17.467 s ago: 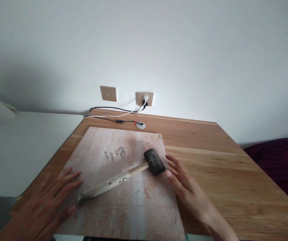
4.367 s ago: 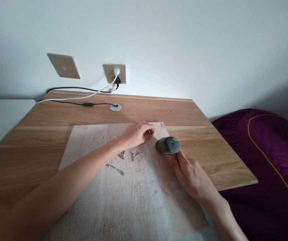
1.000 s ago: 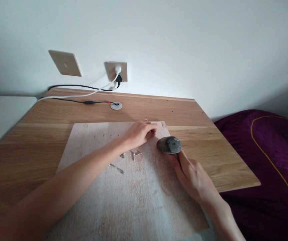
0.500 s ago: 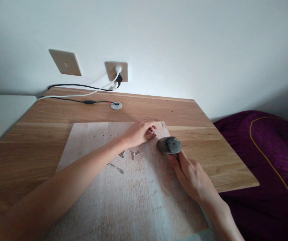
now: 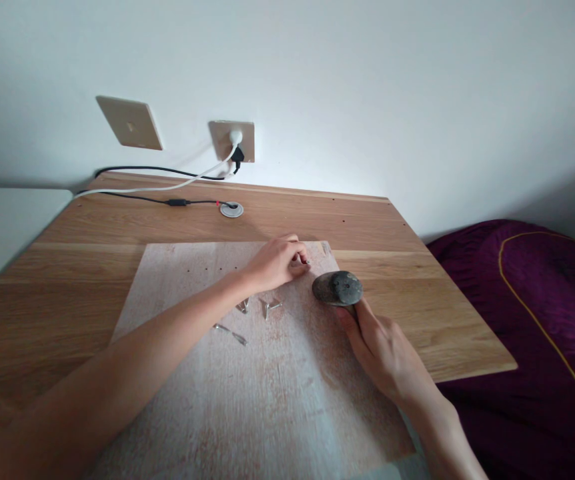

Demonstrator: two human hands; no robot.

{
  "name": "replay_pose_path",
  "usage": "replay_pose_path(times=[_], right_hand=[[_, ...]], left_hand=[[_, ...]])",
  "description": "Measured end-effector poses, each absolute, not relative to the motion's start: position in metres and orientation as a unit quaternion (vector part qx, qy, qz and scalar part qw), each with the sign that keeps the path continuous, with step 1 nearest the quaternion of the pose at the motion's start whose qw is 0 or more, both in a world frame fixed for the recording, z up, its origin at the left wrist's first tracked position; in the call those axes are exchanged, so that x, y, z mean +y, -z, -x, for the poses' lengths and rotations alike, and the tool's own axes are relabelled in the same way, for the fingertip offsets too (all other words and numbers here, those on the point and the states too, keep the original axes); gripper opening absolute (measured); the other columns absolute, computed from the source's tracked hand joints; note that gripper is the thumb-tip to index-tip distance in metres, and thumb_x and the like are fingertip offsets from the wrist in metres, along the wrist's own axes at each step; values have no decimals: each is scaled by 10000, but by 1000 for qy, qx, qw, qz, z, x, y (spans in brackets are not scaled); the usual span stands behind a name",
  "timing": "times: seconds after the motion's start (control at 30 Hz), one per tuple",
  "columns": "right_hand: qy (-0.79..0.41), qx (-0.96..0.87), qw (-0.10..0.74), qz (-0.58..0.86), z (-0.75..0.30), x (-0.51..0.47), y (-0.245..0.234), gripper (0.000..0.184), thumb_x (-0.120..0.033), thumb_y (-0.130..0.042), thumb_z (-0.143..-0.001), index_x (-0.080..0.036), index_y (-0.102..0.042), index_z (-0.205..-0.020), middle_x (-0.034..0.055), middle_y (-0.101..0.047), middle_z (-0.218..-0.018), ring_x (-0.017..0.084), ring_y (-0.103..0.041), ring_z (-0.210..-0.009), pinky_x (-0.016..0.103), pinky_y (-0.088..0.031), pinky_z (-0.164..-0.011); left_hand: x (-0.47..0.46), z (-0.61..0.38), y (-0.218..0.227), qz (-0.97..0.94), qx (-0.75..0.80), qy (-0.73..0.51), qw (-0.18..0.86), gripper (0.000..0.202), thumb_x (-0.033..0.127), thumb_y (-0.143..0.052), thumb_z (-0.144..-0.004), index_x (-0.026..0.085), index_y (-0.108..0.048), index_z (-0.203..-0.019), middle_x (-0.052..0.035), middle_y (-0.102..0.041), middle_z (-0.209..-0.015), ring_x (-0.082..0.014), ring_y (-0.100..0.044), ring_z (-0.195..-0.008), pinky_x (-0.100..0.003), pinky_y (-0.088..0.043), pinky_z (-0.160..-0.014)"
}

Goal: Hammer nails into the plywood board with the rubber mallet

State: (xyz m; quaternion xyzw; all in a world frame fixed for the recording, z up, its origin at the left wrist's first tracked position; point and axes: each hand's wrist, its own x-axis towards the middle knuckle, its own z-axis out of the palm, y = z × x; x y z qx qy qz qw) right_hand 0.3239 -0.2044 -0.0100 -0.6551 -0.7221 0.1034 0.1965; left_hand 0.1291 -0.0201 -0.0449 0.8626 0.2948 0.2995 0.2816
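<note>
My left hand (image 5: 283, 261) is closed in a pinch near the far right corner of the pale whitewashed board (image 5: 247, 400). Between its fingertips is what looks like a small silver nail (image 5: 308, 262), mostly hidden by the fingers. My right hand (image 5: 380, 347) grips the handle of a mallet with a dark, worn head (image 5: 338, 289), raised just right of the left hand and apart from it. Loose nails (image 5: 271, 307) lie in small clusters on the board below my left wrist, and a few more nails (image 5: 231, 334) lie closer to me.
Several small dark dots (image 5: 206, 269) run in a row along the board's far side. Under the board is a wooden desk (image 5: 447, 327). Cables (image 5: 177, 202) cross its back to a wall socket (image 5: 245, 143). Purple fabric (image 5: 542, 320) is at the right.
My left hand has shifted slightly left, and its fingers have curled closer around the small piece. My right hand and the mallet stay in nearly the same place.
</note>
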Motion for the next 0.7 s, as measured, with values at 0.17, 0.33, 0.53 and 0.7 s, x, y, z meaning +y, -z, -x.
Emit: replay_pose_path(times=[0.17, 0.33, 0.53, 0.7], right_hand=[[-122, -716, 195, 660, -324, -204, 9, 380, -455, -354, -1154, -207, -641, -1140, 73, -760, -722, 290, -731, -582, 348, -391, -546], [-128, -714, 197, 660, -324, -204, 8, 371, -450, -356, -1154, -205, -632, -1125, 75, -753, -717, 299, -729, -581, 354, -386, -548], [-127, -714, 199, 659, -325, -204, 10, 347, -442, -395, -1151, -203, -647, -1132, 69, -754, -693, 309, -754, -593, 346, -379, -528], [-153, -705, 203, 662, -324, -202, 5, 349, -443, -387, -1147, -214, -649, -1114, 80, -778, -736, 305, -761, -611, 344, -418, -546]], left_hand=[[-20, -129, 45, -863, 296, -301, 277, 49, 173, -765, -881, 176, -727, -849, -27, -659, -869, -175, -641, -786, -307, -489, -724], [-20, -129, 44, -861, 298, -303, 278, 48, 165, -763, -881, 171, -739, -840, -27, -671, -855, -167, -640, -760, -301, -477, -706], [-19, -129, 45, -861, 291, -305, 286, 74, 155, -743, -901, 170, -764, -831, -36, -714, -841, -175, -659, -772, -305, -478, -722], [-18, -129, 47, -866, 283, -303, 279, 101, 133, -708, -906, 174, -772, -840, -46, -734, -856, -188, -684, -804, -317, -494, -740]])
